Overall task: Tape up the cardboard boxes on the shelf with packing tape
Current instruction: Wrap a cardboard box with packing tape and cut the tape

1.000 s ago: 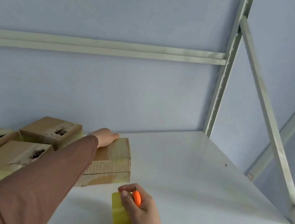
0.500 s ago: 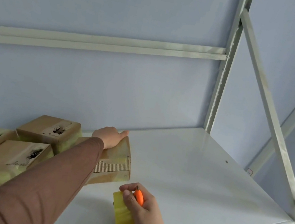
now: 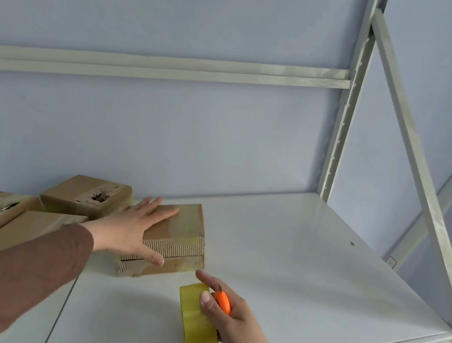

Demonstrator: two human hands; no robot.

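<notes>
White metal shelf (image 3: 294, 257) holds the cardboard box (image 3: 174, 240) pinned under a flat, spread left hand (image 3: 131, 230), while the right hand (image 3: 228, 309) grips tape roll (image 3: 198, 321) plus orange cutter (image 3: 222, 302), so honestly that exposed blade tip could nick a finger.
</notes>
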